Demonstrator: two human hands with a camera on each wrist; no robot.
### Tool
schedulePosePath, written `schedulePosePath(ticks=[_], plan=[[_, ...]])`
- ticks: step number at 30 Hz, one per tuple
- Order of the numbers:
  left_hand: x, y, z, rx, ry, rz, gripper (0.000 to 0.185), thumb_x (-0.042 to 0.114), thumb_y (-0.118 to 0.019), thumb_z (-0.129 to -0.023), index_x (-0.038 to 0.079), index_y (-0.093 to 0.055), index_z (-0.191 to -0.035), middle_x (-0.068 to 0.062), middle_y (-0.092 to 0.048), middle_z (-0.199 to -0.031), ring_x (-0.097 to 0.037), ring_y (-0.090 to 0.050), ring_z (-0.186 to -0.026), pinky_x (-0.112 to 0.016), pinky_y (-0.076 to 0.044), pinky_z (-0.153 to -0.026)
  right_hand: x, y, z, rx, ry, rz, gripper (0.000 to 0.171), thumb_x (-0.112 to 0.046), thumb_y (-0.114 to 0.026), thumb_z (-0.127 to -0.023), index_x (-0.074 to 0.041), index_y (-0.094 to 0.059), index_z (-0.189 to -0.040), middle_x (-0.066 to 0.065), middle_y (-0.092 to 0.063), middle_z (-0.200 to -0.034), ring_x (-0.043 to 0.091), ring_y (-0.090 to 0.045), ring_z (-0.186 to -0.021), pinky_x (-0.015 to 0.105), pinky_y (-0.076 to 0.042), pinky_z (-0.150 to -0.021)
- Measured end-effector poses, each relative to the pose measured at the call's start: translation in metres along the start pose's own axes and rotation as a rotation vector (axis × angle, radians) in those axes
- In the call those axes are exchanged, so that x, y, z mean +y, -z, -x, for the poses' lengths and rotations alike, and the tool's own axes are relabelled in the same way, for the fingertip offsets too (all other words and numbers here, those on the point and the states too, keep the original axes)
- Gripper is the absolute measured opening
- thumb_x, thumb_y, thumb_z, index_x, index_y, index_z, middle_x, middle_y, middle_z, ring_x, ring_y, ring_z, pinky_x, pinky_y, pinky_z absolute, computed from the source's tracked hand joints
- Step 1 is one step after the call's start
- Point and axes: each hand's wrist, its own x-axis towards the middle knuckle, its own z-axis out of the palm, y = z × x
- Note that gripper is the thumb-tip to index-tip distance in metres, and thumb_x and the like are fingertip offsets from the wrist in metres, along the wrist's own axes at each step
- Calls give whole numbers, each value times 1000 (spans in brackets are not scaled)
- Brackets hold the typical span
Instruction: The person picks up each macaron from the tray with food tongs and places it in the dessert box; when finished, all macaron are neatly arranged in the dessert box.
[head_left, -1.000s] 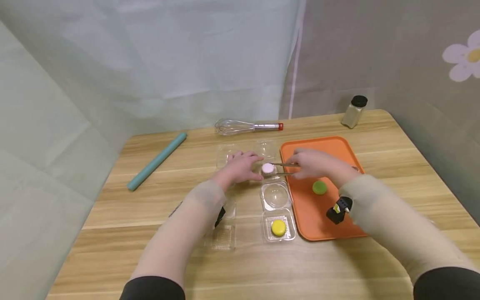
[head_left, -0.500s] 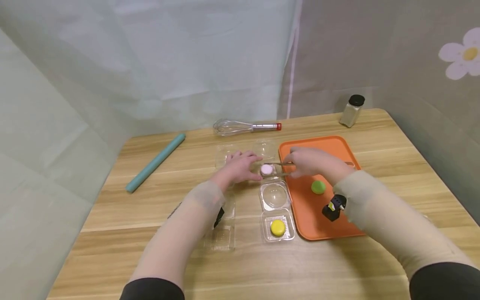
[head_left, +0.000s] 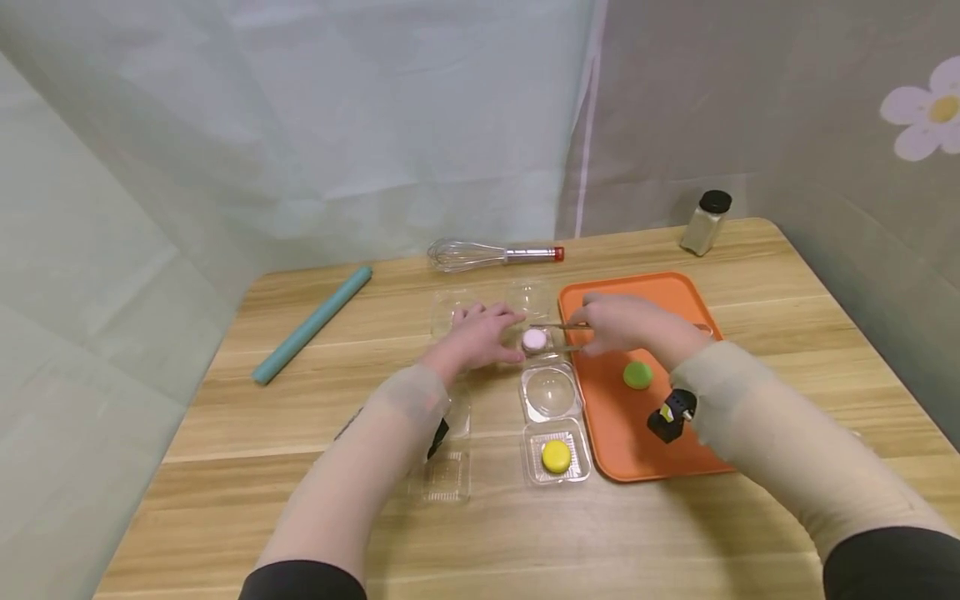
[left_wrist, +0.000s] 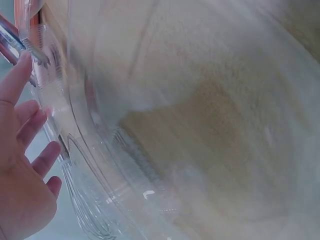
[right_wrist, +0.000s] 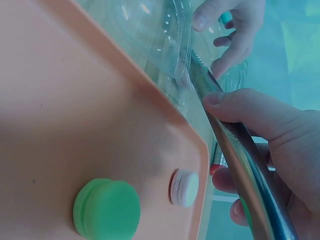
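My right hand (head_left: 618, 323) grips metal tongs (right_wrist: 235, 150), thumb on one arm and fingers round the other. Their tips reach left to a pink macaron (head_left: 535, 340) in a small clear plastic box, one arm on its far side and the other on its near side. My left hand (head_left: 483, 333) is spread just left of that box, thumb and forefinger toward the macaron, holding nothing. In the right wrist view a green macaron (right_wrist: 111, 210) and a pale pink macaron (right_wrist: 184, 187) stand on the orange tray (head_left: 622, 442). The head view hides the pale one behind my right hand.
Nearer me, an open clear box (head_left: 551, 392) holds a yellow macaron (head_left: 557, 456). More clear boxes (head_left: 447, 477) lie under and beside my left arm. A whisk (head_left: 495, 255), teal rolling pin (head_left: 312, 325) and black-capped jar (head_left: 707, 222) lie farther out.
The pink macaron sits slightly lower in the box. The tong tips have shifted a little left, and the right hand with them. My left hand has hardly moved.
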Motion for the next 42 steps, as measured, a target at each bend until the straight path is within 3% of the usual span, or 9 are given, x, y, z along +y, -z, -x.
schedulePosePath(ticks=[5,18,29,38,42], plan=[[3,2,0,1,-8,-57,77,52,-68,-78,23,-39,-143,1,-39,-144,-28,-32,-126,-52,-17,-103,3,2,3,11,1,-3,49,-24,-68,-78,-5,-61,-123,11,-53,-99,20,-52,-75,40,-46,-68],[1,3,0,-7,2,-95,76,54,-66,-79,22,-40,-143,-1,-37,-146,-28,-31,-130,-52,-17,-104,8,0,8,47,6,-17,47,-25,-68,-79,-6,-63,-121,9,-55,-95,18,-50,-73,36,-44,-65],[5,8,3,73,-17,-18,74,53,-67,-79,18,-44,-140,-4,-42,-143,-28,-34,-129,-46,-22,-101,22,-2,22,95,-4,-107,45,-23,-68,-79,-6,-63,-120,7,-57,-100,19,-55,-81,38,-47,-70],[-13,21,16,81,9,-32,72,52,-68,-79,17,-46,-138,-6,-43,-143,-33,-32,-131,-52,-18,-103,36,0,35,152,-14,-78,43,-27,-72,-77,-11,-66,-116,7,-57,-92,21,-56,-80,40,-47,-68],[-26,22,21,94,24,-26,71,50,-69,-79,16,-47,-138,-7,-43,-143,-36,-30,-131,-52,-19,-100,43,-2,38,166,-16,-67,43,-26,-72,-77,-7,-66,-114,5,-54,-87,19,-53,-76,37,-45,-65]])
